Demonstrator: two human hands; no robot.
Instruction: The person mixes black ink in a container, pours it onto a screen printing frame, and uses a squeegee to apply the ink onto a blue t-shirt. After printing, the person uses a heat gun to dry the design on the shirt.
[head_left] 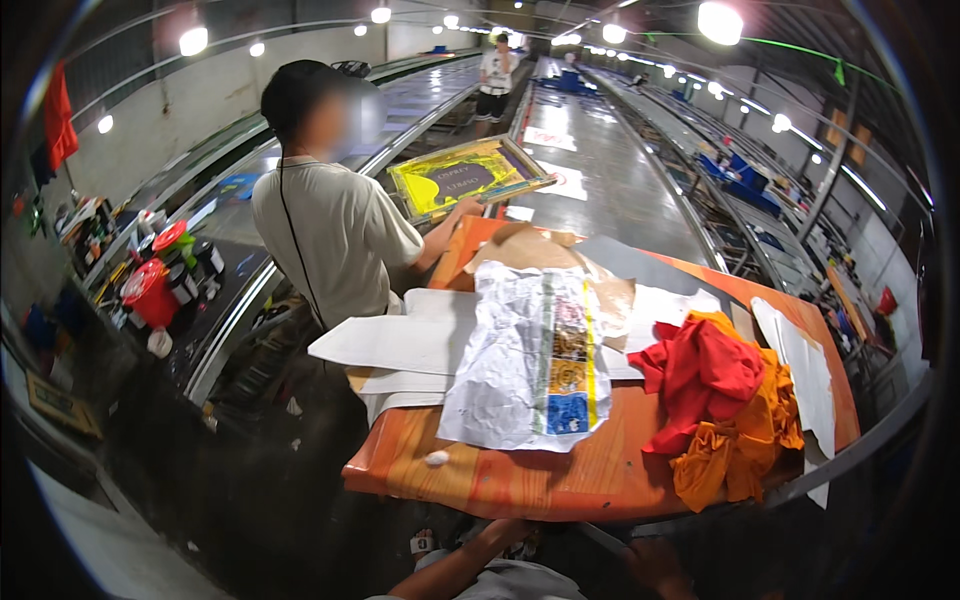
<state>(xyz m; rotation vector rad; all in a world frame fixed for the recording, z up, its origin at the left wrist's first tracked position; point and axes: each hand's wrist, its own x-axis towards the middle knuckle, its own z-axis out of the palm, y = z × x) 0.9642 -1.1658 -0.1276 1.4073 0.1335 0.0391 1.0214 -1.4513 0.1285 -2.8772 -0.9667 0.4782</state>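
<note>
My left hand (508, 530) is low in front of me, just below the near edge of the orange wood-grain table (490, 480). Its fingers are hard to make out there. Farther right, my right hand (655, 560) is in dark shadow under the same edge, its fingers blurred. A pale strip (604, 540) shows between the two hands; I cannot tell whether either holds it. Nearest on the tabletop lie a crumpled white printed sheet (500, 370), a red cloth (705, 370) and an orange cloth (735, 455) bunched together.
White boards (400, 345) and brown paper (530, 245) lie under the sheet. At left, a co-worker (335, 220) holds a yellow-smeared printing screen (465, 180). Long printing tables (610, 170) run back; another person (497, 75) stands far off. A red bucket (150, 290) is at left.
</note>
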